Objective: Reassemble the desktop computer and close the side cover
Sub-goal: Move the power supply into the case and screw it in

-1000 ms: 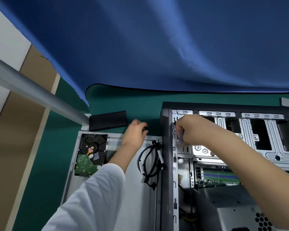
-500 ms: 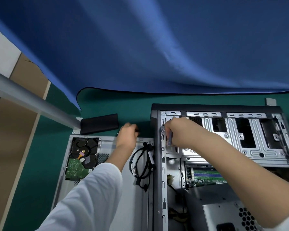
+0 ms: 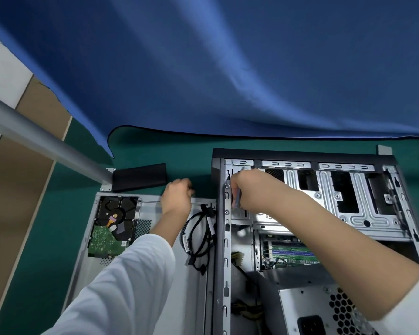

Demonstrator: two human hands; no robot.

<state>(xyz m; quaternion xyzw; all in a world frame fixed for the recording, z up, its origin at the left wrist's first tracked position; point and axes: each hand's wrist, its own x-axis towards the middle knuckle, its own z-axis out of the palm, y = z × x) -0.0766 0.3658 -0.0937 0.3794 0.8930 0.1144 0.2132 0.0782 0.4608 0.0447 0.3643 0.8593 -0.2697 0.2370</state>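
Left hand [image 3: 177,197] curls on something small by the hard drive [image 3: 114,228]; right hand [image 3: 249,189] pinches a screwdriver [image 3: 237,198].

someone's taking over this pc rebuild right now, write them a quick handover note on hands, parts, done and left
Left hand: curled at the far edge of the side cover, seems to grip something small and dark; what it is cannot be told.
Right hand: holds a slim grey tool at the top left corner of the open case, by the drive cage.
Parts: hard drive and a coiled black cable lie on the side cover, left of the case. A black panel lies beyond it.
Done: power supply sits in the case.
Left: mount the drive, connect the cable, close the side cover.
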